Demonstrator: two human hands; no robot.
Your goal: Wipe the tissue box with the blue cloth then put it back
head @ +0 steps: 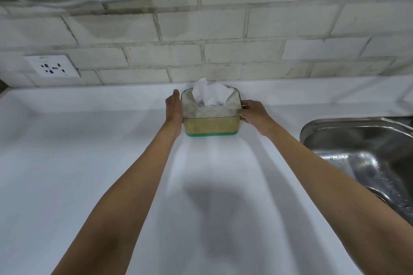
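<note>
Both hands grip tissue box (210, 116) on white counter (89, 163) by tiled wall: left hand (173, 107) flat on left side, right hand (253, 113) clasping right side.

The left hand (173, 107) lies flat along the tissue box (211, 116), covering its nine o'clock wall; the right hand (253, 114) hides the three o'clock wall, fingertips out of sight. Whether the box touches the counter (89, 140) cannot be told. The sink (357, 140) runs off at four o'clock. Markings on the blurred socket (52, 67) are unreadable.
</note>
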